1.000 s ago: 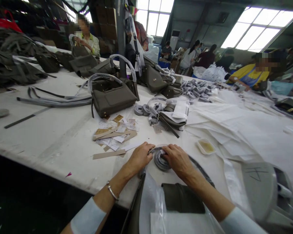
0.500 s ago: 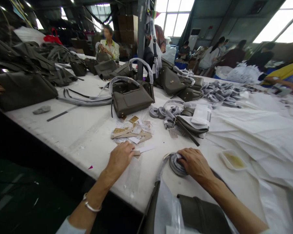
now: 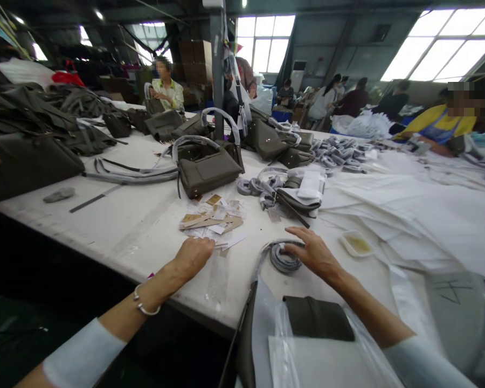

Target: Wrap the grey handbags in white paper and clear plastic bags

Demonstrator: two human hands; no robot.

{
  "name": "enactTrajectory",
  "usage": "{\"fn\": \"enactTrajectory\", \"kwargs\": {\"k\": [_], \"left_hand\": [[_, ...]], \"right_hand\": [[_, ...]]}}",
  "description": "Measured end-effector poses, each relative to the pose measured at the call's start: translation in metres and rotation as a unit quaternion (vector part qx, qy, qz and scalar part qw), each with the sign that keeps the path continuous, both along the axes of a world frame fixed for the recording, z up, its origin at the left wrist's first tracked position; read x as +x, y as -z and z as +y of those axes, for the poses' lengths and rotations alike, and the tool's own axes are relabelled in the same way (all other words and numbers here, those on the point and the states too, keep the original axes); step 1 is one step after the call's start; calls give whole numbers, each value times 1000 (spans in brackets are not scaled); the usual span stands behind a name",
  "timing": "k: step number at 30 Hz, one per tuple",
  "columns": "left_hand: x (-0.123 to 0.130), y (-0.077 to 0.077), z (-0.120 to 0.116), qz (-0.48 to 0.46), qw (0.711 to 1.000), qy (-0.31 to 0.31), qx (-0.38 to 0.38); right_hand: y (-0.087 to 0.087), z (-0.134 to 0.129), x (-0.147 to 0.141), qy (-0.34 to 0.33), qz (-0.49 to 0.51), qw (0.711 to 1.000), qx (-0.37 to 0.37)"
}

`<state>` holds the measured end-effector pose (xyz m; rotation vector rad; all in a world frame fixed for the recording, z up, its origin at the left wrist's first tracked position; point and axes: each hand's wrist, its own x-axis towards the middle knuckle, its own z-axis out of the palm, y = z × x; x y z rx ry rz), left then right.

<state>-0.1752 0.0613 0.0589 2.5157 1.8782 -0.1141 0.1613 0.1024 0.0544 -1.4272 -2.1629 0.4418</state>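
Note:
My left hand (image 3: 193,254) is closed at the near edge of a loose pile of paper tags and card strips (image 3: 214,218). A small thin card (image 3: 221,246), seen nearly edge-on, sticks out from its fingertips. My right hand (image 3: 313,254) is open, fingers apart, beside a coiled strap (image 3: 283,260) wrapped in clear film; the thumb side is close to the coil, and I cannot tell if it touches. From the coil the strap runs down to a dark olive handbag (image 3: 319,318) lying nearest me, with white paper and clear plastic on it.
A finished-looking olive handbag (image 3: 210,171) stands beyond the tags. A smaller wrapped bag (image 3: 301,196) lies right of it. A shallow dish of yellowish liquid (image 3: 358,243) sits near white sheets (image 3: 420,215). Several bags are heaped at left (image 3: 28,156). Co-workers sit around the table.
My right hand has opened and lifted off the coiled strap. My left hand has drawn slightly left, the small card at its fingertips now tilted edge-on. The camera view has turned right.

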Motion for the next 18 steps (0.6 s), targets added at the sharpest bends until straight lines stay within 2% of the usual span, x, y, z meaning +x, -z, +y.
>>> {"fn": "enactTrajectory", "kwargs": {"k": [2,3,4,5,6,8,9,11,13,14,18], "left_hand": [[5,-9,-2,-28,999,-21,14],[12,-13,-4,-78,997,-26,9],[22,-16,-7,-158,987,-26,-7],[33,-19,-10,-260,965,-23,-37],[46,-21,-14,-377,923,-18,-81],[72,-22,-19,-551,817,-17,-168],[84,-21,-22,-595,777,-20,-204],[102,-17,-26,-633,731,-38,-254],[113,-12,-29,-645,713,-57,-269],[116,-10,-31,-647,713,-61,-264],[117,-4,-31,-637,741,-56,-204]], "right_hand": [[-13,-14,-1,26,83,996,-13],[-18,-23,-4,34,126,991,-43],[-23,-31,-7,36,169,981,-87],[-27,-39,-11,34,212,967,-137],[-30,-47,-15,29,255,949,-182],[-36,-60,-25,12,325,914,-245],[-39,-65,-30,0,344,902,-262],[-44,-72,-37,-16,364,890,-274],[-46,-76,-42,-12,375,886,-274],[-45,-77,-44,-3,385,881,-275],[-35,-75,-50,23,440,851,-286]]}}
